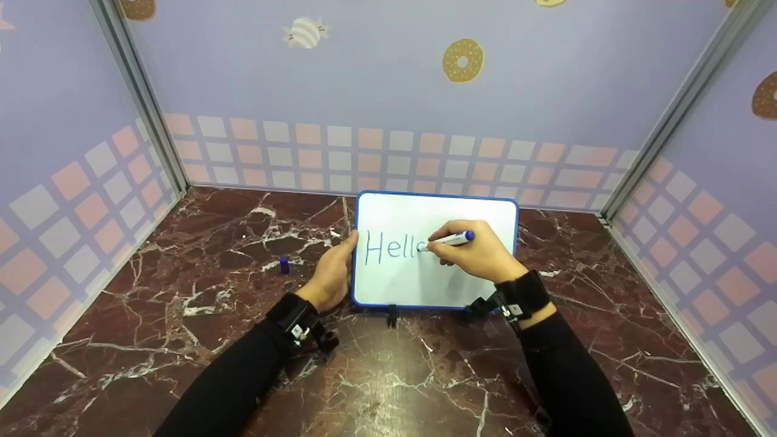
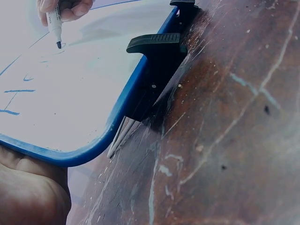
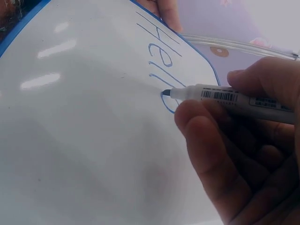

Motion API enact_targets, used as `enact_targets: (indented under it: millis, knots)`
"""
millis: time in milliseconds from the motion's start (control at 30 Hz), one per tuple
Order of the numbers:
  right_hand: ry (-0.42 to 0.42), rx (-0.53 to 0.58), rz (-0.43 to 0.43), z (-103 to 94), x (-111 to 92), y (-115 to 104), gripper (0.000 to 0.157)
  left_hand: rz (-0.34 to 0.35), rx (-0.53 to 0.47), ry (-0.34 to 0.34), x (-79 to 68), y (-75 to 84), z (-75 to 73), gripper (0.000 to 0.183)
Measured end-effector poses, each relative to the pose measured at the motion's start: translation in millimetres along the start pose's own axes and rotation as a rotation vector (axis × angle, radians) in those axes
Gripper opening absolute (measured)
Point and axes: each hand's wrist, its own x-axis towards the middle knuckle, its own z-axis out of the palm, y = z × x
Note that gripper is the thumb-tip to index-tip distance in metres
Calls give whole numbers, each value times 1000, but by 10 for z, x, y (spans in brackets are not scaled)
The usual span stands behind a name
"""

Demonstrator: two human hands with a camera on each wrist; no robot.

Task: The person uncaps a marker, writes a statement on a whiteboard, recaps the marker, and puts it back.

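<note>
A whiteboard (image 1: 400, 282) with a blue frame leans upright on the table, with "Hell" and a curved stroke of a further letter in blue on it. My right hand (image 1: 479, 252) pinches a white marker (image 3: 220, 95) with a blue end between thumb and fingers; its dark tip meets the board at that curved stroke. At the board's left edge, my left hand (image 1: 331, 276) grips the frame, thumb along the side and the other fingers hidden behind. To the left of that hand, a small blue marker cap (image 1: 284, 265) stands on the table.
Black clip-like feet (image 2: 157, 44) hold the board's lower edge. The table (image 1: 200, 340) has a dark red marbled top. Patterned wall panels (image 1: 388, 91) rise at the back and on both sides, with metal posts (image 1: 674, 109) in the corners.
</note>
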Motion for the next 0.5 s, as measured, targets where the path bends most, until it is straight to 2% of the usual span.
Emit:
enact_targets:
  millis: [167, 500]
  knots:
    - [9, -22, -14, -3, 7, 0, 13, 4, 6, 8, 1, 3, 5, 55]
    - [33, 14, -23, -8, 2, -13, 10, 4, 14, 3, 4, -8, -6, 56]
